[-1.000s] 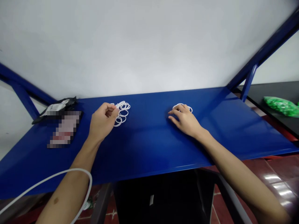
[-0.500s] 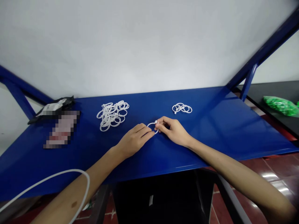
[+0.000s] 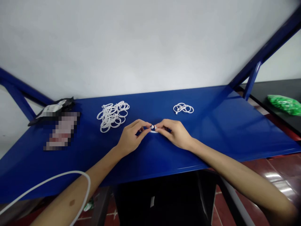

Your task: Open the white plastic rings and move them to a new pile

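Between my hands is a white plastic curtain ring (image 3: 154, 131), its two ends close together at the top with a small gap between them. My left hand (image 3: 134, 133) pinches one end between thumb and fingers. At the other end, my right hand (image 3: 175, 131) does the same, its fingertips covering part of the ring. To the left lies a loose pile of white rings (image 3: 110, 121) of the same kind. A smaller group of several rings (image 3: 188, 109) lies overlapping beyond my right hand.
All this lies on a blue tabletop (image 3: 211, 125) against a pale wall. A black plastic package (image 3: 67, 103) and a pixelated item (image 3: 63, 128) lie at the left. A white cable (image 3: 58, 174) loops across my left forearm. A bag of green pieces (image 3: 285, 105) sits on a dark surface at right.
My left hand has shifted from the ring's side up to its end, now pinching it opposite my right hand. The ring's ends now face each other between the fingertips.
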### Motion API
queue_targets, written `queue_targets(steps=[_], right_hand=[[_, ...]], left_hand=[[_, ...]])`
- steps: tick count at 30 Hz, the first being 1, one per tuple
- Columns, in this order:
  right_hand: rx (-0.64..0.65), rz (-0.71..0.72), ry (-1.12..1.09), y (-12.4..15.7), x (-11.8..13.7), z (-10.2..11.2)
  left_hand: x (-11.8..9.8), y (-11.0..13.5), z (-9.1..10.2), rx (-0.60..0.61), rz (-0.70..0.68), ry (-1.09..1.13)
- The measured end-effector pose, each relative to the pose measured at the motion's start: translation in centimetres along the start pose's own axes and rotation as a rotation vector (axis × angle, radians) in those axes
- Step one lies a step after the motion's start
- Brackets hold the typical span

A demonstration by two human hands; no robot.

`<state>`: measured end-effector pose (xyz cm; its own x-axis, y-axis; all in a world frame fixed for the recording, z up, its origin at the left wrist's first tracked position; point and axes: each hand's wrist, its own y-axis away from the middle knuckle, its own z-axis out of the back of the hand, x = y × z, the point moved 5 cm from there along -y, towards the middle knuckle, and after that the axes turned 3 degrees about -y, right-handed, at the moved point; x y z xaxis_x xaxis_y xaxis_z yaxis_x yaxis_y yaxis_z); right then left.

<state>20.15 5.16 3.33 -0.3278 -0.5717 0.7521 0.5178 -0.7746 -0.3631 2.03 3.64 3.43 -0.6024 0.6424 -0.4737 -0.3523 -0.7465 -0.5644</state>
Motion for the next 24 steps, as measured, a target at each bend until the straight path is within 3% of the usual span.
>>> queue_targets(steps=[6, 12, 15, 20, 24], right_hand=[[0.047, 0.136, 0.260, 0.4, 0.5, -0.8], [0.137, 0.248, 0.487, 1.0, 1.4, -1.9], [0.127, 0.274, 0.571, 1.3, 1.5, -2.3], [0.125, 0.255, 0.564, 0.4, 0.7, -1.5], [0.026, 0.150, 0.637, -0.7, -1.1, 2.0]], left_hand=[[-0.2, 0.4, -0.7, 0.001, -0.042, -0.025], [-2.0, 1.6, -1.1, -0.079, -0.345, -0.263], [-2.2, 2.0, -1.2, -0.093, -0.409, -0.320], [-1.3, 1.0, -1.2, -0.013, -0.342, -0.389], [1.6, -0.4, 0.3, -0.019, -0.110, -0.494]])
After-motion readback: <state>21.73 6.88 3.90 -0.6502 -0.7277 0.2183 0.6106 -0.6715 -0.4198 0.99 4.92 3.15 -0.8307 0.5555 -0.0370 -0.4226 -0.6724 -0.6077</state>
